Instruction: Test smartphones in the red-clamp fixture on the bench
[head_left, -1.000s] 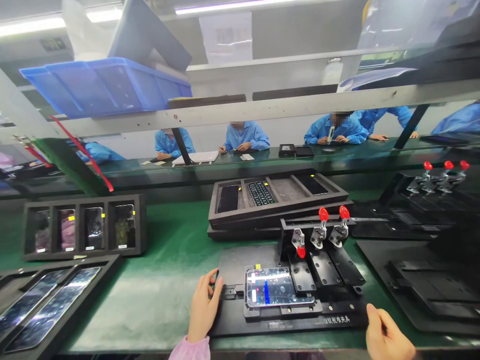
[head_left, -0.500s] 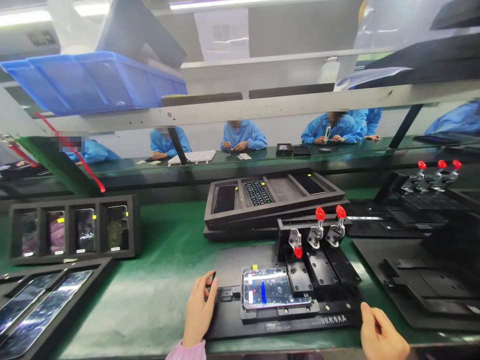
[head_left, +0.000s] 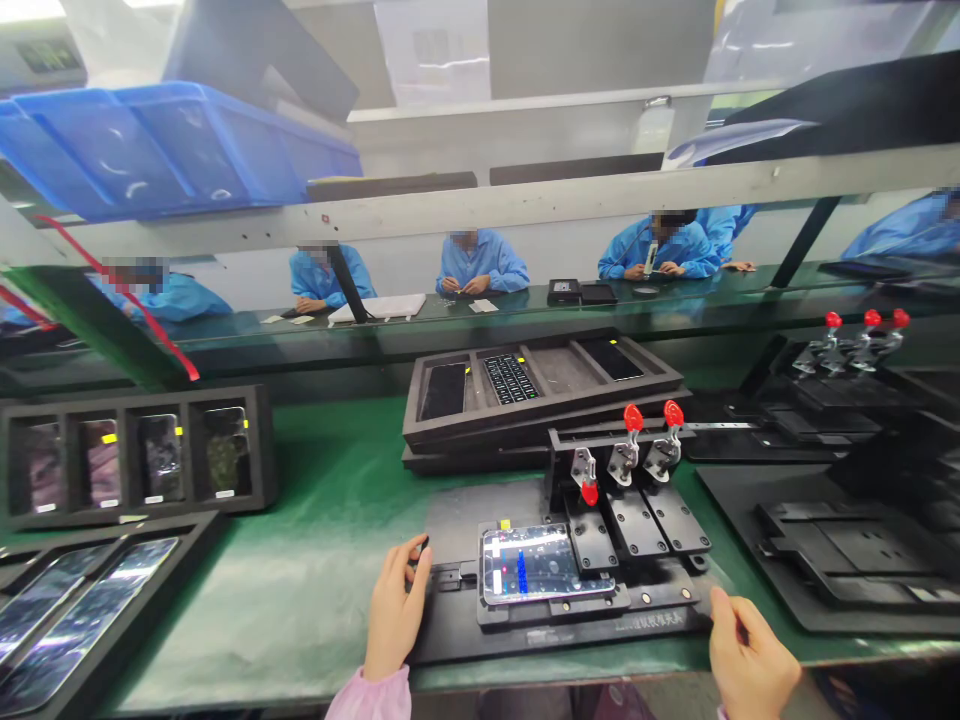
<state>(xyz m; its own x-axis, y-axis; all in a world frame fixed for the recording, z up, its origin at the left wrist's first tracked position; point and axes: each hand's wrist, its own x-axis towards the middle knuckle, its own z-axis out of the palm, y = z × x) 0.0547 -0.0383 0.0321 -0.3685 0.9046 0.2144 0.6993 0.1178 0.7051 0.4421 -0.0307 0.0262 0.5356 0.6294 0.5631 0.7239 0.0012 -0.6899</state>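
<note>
A black clamping fixture (head_left: 525,640) lies on the green bench in front of me. In its holder sits a phone (head_left: 532,575) with a lit screen showing blue text, its right end under a black clamp block (head_left: 592,540). My left hand (head_left: 396,605) is at the fixture's left edge, fingers curled in. A small dark spot shows at its fingertips; I cannot make out what it is. Beside the fixture's front right corner, my right hand (head_left: 750,650) is closed, thumb against the bent fingers. Whether anything is inside it is hidden.
Red-tipped toggle clamps (head_left: 633,417) rise behind the phone. A foam tray (head_left: 420,430) with phones stands at the back; more phone trays (head_left: 262,450) are on the left. Another black fixture (head_left: 825,560) lies right. Co-workers in blue (head_left: 484,265) sit across the bench.
The view has shifted slightly, so the scene sits a little higher and further left. Both hands keep nearly the same pose beside the fixture. The phone stays in its holder.
</note>
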